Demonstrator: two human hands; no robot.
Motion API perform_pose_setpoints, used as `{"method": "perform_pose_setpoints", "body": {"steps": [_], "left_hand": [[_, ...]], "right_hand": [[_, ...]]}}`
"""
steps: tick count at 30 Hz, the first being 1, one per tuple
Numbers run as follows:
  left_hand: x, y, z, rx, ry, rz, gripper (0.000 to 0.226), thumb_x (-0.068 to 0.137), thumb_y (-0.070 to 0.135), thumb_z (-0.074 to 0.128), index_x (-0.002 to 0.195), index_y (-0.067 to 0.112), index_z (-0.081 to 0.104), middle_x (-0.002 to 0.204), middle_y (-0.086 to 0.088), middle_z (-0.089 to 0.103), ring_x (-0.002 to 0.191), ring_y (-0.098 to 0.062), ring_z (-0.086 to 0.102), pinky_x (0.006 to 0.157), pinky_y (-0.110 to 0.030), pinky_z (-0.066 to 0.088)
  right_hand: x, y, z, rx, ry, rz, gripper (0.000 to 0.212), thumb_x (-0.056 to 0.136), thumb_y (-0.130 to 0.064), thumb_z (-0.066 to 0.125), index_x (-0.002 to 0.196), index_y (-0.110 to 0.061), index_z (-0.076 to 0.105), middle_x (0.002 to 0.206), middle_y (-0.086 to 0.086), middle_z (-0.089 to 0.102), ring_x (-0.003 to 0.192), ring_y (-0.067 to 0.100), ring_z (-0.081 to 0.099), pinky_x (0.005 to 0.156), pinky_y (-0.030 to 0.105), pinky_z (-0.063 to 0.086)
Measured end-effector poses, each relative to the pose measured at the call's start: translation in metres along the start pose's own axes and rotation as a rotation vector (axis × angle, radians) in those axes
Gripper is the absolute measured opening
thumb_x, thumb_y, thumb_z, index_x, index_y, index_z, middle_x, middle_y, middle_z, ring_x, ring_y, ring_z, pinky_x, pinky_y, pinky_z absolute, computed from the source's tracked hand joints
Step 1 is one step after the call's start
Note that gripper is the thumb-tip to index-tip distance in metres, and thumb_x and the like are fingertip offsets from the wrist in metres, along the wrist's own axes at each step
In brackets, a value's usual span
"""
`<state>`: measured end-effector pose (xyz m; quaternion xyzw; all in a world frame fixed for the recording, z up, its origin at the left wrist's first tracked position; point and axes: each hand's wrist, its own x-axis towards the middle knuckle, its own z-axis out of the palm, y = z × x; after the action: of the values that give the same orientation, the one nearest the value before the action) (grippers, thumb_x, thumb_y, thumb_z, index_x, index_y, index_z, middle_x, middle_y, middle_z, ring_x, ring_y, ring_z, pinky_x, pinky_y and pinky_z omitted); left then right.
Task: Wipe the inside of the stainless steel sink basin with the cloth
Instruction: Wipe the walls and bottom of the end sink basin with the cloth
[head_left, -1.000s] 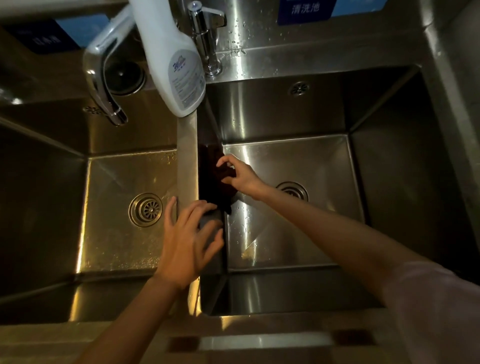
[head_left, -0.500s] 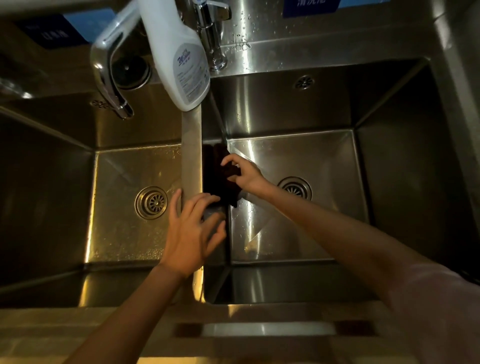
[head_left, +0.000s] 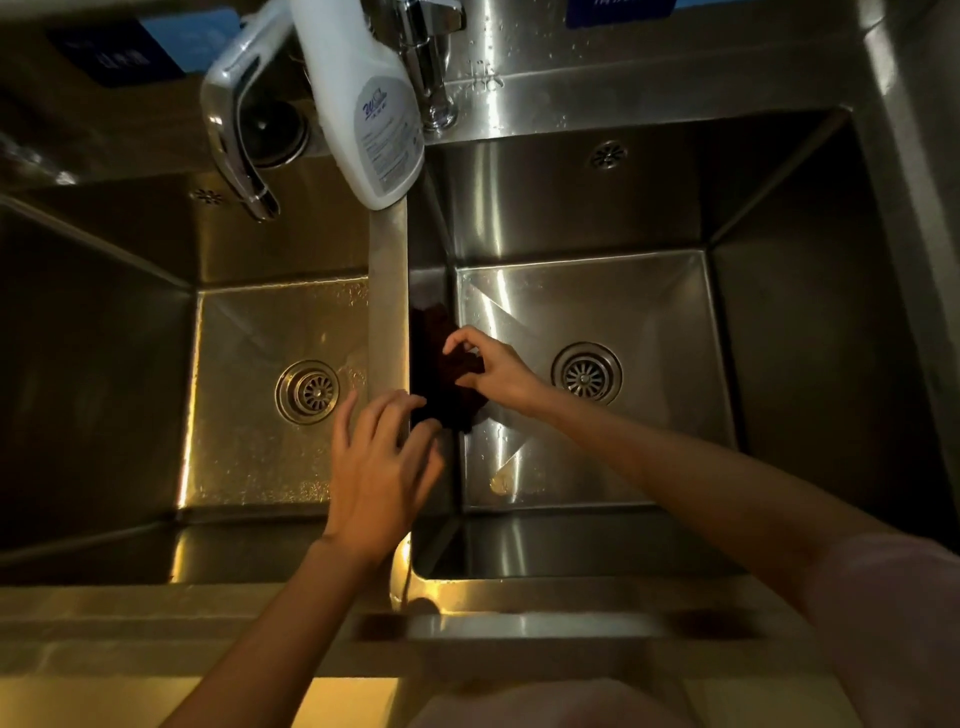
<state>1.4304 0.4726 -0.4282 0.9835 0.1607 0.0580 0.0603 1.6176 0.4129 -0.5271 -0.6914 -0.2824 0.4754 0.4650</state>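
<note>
R hand (head_left: 493, 371) pinches the dark cloth (head_left: 441, 374) against the left wall of the right basin (head_left: 597, 291), frame centre, prob to scrub it; L hand (head_left: 379, 462), fingers loosely spread (holding nothing), rests on the divider (head_left: 387, 291) for support

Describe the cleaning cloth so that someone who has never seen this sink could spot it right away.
Find the right sink basin, then its left wall beside the divider. The cloth is pressed there by the right hand. It is the only dark, soft, crumpled thing among shiny steel.
</note>
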Motion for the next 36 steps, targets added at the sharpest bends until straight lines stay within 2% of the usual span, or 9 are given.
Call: {"method": "perform_pose_setpoints", "body": {"steps": [7,13,16,18,21,24,28,32,36], "left_hand": [[-0.002,0.001,0.007,-0.004,0.076,-0.041,0.024,0.088,0.022,0.054,0.100,0.009,0.071,0.117,-0.013,0.062,0.117,-0.028,0.051,0.106,-0.056,0.031],[-0.001,0.002,0.009,0.008,0.100,-0.038,0.021,0.087,0.021,0.057,0.099,0.011,0.071,0.117,-0.010,0.063,0.116,-0.027,0.052,0.106,-0.053,0.032],[-0.001,0.001,0.009,0.003,0.084,-0.049,0.028,0.088,0.023,0.054,0.108,0.009,0.068,0.120,-0.012,0.061,0.116,-0.027,0.051,0.106,-0.051,0.032],[-0.001,0.002,0.008,-0.019,0.077,-0.059,0.032,0.089,0.025,0.053,0.114,0.008,0.064,0.122,-0.012,0.059,0.116,-0.025,0.050,0.106,-0.050,0.033],[0.000,0.003,0.005,-0.057,0.081,-0.084,0.038,0.091,0.027,0.050,0.122,0.007,0.057,0.125,-0.013,0.056,0.117,-0.023,0.049,0.107,-0.048,0.033],[-0.001,0.005,0.003,-0.069,0.100,-0.110,0.042,0.093,0.027,0.047,0.128,0.005,0.051,0.128,-0.013,0.053,0.120,-0.022,0.047,0.108,-0.045,0.031],[0.000,0.007,0.001,-0.092,0.093,-0.128,0.043,0.094,0.027,0.047,0.130,0.004,0.049,0.130,-0.013,0.052,0.121,-0.022,0.045,0.108,-0.042,0.030],[0.000,0.008,0.002,-0.095,0.083,-0.117,0.041,0.094,0.028,0.048,0.129,0.006,0.051,0.130,-0.012,0.052,0.118,-0.021,0.046,0.103,-0.045,0.038],[0.000,0.006,0.007,-0.084,0.095,-0.107,0.039,0.094,0.027,0.048,0.127,0.007,0.052,0.129,-0.011,0.052,0.116,-0.022,0.047,0.100,-0.046,0.040]], "right_hand": [[0.020,0.047,0.022,-0.135,0.070,0.229,0.040,0.080,0.005,0.053,0.101,-0.029,0.053,0.107,0.008,0.063,0.097,0.032,0.064,0.081,0.048,0.054],[0.009,0.032,0.018,-0.066,0.108,0.191,0.045,0.078,0.006,0.054,0.095,-0.036,0.055,0.108,0.002,0.064,0.099,0.025,0.064,0.084,0.049,0.055],[-0.007,0.013,0.011,-0.008,0.076,0.073,0.049,0.079,0.006,0.061,0.092,-0.041,0.055,0.109,-0.004,0.062,0.102,0.019,0.063,0.086,0.038,0.056],[-0.019,-0.005,0.007,0.035,0.050,-0.010,0.053,0.078,0.006,0.063,0.092,-0.044,0.055,0.108,-0.004,0.062,0.102,0.015,0.062,0.081,0.025,0.055],[-0.038,-0.026,0.002,0.078,0.016,-0.105,0.053,0.077,0.007,0.064,0.095,-0.043,0.056,0.108,-0.001,0.060,0.103,0.010,0.060,0.076,0.016,0.053],[-0.049,-0.033,0.002,0.109,-0.022,-0.142,0.047,0.078,0.008,0.064,0.101,-0.032,0.057,0.110,0.002,0.060,0.104,0.014,0.062,0.084,0.025,0.056],[-0.037,-0.020,0.012,0.052,0.010,-0.077,0.041,0.078,0.008,0.061,0.103,-0.023,0.055,0.110,0.004,0.058,0.104,0.016,0.060,0.081,0.024,0.054],[-0.013,0.010,0.023,-0.083,0.049,0.063,0.036,0.079,0.009,0.055,0.107,-0.014,0.054,0.111,0.009,0.061,0.105,0.025,0.060,0.093,0.040,0.049],[-0.003,0.038,0.030,-0.109,0.028,0.190,0.041,0.078,0.017,0.047,0.104,-0.015,0.052,0.112,0.017,0.059,0.102,0.028,0.057,0.085,0.037,0.047]]}}
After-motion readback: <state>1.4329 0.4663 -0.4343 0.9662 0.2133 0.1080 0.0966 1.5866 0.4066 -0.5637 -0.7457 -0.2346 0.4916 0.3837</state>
